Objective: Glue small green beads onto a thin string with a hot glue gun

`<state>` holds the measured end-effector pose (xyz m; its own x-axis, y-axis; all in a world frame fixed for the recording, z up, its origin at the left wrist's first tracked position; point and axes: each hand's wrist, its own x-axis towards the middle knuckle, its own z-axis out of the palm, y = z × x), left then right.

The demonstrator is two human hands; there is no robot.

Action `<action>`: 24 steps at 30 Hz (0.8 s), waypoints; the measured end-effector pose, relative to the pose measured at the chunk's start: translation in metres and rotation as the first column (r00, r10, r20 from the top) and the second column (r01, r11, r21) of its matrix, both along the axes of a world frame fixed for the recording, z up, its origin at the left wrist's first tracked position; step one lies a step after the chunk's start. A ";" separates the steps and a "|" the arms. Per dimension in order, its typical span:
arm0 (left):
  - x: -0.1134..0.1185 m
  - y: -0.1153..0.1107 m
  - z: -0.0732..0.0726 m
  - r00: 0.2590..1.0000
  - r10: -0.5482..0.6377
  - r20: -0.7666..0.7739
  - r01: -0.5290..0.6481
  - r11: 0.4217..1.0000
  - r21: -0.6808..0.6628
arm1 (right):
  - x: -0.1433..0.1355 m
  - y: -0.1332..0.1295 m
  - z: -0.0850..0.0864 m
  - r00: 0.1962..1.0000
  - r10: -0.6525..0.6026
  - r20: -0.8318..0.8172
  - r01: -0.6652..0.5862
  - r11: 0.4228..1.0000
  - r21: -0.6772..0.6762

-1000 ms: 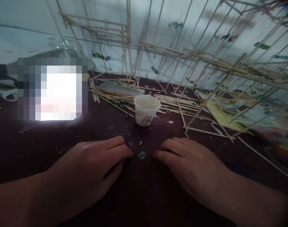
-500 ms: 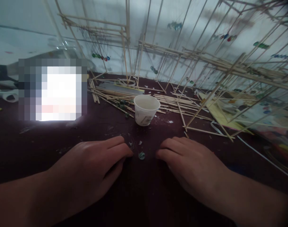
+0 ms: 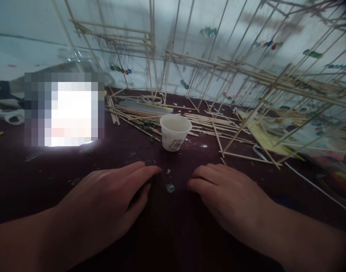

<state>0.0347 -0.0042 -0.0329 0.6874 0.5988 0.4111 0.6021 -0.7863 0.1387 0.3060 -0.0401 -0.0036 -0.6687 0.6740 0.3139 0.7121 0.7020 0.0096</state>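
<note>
A small blue-green glass marble lies on the dark table between my two hands. My left hand is just left of it, with the index finger stretched forward and a gap between that finger and the thumb. Nothing shows in that gap. To the marble's right, my right hand rests with its fingers curled down and together; its fingertips are partly hidden, so what they hold, if anything, does not show. A white paper cup stands upright beyond the marble.
Thin wooden sticks and several dark green marbles lie behind the cup. Stick frames with hanging marbles rise at the back and right. A bright, pixelated patch is at left. Yellow paper lies at right.
My left index finger has lifted and stretched forward, away from the thumb, which now shows. The marble looks slightly turned in place. My right hand has stayed put.
</note>
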 end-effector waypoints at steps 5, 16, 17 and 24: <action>0.001 0.002 0.001 1.000 -0.007 -0.008 0.007 1.000 0.025 | 0.001 0.000 0.000 1.000 0.004 0.005 -0.004 1.000 -0.011; -0.001 0.002 0.007 0.988 -0.015 0.157 0.030 0.995 -0.095 | -0.001 0.000 -0.001 1.000 -0.008 0.015 0.009 0.999 -0.037; -0.001 0.002 0.011 0.985 -0.008 0.171 0.027 0.994 -0.108 | 0.000 0.000 -0.002 1.000 -0.009 0.014 0.010 0.999 -0.034; -0.003 0.015 0.047 0.977 0.038 0.210 0.000 0.984 -0.175 | -0.002 0.001 0.000 0.996 -0.031 0.080 0.042 0.989 -0.143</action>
<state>0.0317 0.0108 0.0137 0.5834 0.6860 0.4349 0.5589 -0.7275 0.3979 0.3044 -0.0388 -0.0040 -0.6613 0.7328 0.1602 0.7382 0.6737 -0.0342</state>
